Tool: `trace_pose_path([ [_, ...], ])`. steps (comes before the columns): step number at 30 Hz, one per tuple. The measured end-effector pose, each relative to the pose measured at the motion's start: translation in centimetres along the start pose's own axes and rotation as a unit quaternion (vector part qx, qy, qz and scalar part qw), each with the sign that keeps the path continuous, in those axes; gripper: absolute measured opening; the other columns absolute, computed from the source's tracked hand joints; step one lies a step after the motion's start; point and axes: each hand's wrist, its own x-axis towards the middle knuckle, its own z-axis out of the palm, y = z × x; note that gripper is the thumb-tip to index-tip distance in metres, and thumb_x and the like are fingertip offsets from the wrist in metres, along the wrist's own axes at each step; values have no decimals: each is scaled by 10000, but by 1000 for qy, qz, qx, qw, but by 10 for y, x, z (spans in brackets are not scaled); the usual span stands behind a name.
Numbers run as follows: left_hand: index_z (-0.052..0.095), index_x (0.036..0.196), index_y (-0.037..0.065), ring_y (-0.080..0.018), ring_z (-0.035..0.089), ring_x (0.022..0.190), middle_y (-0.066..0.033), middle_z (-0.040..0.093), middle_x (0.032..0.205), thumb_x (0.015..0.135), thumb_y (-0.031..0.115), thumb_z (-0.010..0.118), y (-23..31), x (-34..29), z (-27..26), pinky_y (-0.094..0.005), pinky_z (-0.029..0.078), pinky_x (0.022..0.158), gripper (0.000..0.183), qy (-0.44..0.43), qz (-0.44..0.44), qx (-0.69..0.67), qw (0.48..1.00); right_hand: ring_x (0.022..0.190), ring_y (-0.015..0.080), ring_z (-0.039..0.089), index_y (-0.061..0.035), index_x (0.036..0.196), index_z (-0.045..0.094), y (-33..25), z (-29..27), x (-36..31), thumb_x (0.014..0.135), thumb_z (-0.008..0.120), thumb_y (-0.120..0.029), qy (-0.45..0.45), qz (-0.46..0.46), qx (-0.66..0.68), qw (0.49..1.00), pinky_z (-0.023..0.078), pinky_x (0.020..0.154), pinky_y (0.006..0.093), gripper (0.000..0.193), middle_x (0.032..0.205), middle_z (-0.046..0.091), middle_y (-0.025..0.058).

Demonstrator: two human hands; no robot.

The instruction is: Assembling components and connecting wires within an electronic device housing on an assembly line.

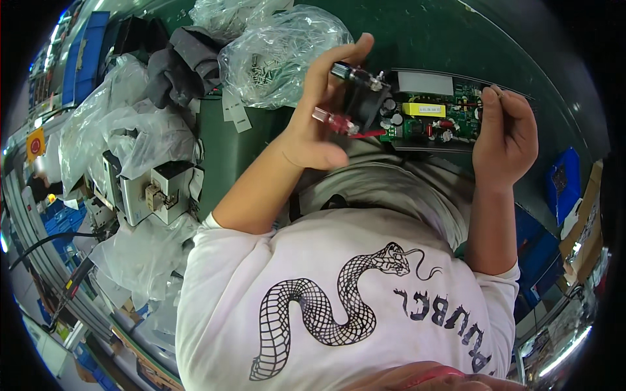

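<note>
the left hand (305, 130) is open by a red knob (336, 122), left of the green circuit board (417, 124). the right hand (505, 140) pinches at the board's right end (can't tell on what). beyond is a clear bag (313, 42) of metal bits (262, 70).

A green ground is shown by the circuit board (407, 130), broken by a bright yellow transformer (424, 110) with a white label and by a pale grey plate (425, 83). One binding post is coloured black (341, 70), the other translucent red (332, 120), and red is repeated in a wire (370, 134). The bench (417, 32) is surfaced in dark green. A white T-shirt (222, 293) is printed in black with a snake (310, 319), its body patterned in netted scales and crossbands; black lettering is set beside it. Blue is carried by the right-hand bin (564, 186), silver by bagged screws (264, 68).
</note>
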Motion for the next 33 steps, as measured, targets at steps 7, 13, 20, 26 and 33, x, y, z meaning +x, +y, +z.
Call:
trace_pose_path([
  [7,101,1576,11,-384,421,1380,-256,409,1491,512,397,1001,5,15,-5,-489,300,1156,1446,-144,108,239,954,835,74,616,27,966,660,-1,3,3,906,724,46,-2,6,7,1000,501,755,208,89,949,692,67],
  [13,55,1562,-11,-342,488,1218,-262,406,1391,609,374,932,-18,18,9,-464,394,1040,1351,-80,207,315,923,815,54,609,21,971,659,-5,4,2,917,718,35,-20,19,23,999,488,726,187,81,937,693,50],
  [20,-16,1552,-18,-360,408,1286,-277,311,1431,658,421,905,-27,8,27,-488,334,1108,1356,-8,221,339,914,714,58,585,23,938,669,-12,5,6,904,717,31,-82,14,-53,995,471,654,202,59,850,665,35],
  [26,160,1521,-45,-394,436,1219,-285,376,1370,555,510,919,-27,8,39,-507,369,1030,1348,37,238,467,851,728,184,623,-2,931,680,-20,8,14,845,740,26,-162,-47,-104,980,504,669,282,109,821,655,87],
  [33,307,1482,6,-410,496,1146,-254,475,1294,484,459,924,2,24,42,-510,361,971,1259,-76,148,514,841,753,205,653,-3,937,683,-17,4,16,849,737,17,-131,-57,-103,984,522,683,298,105,835,675,93],
])
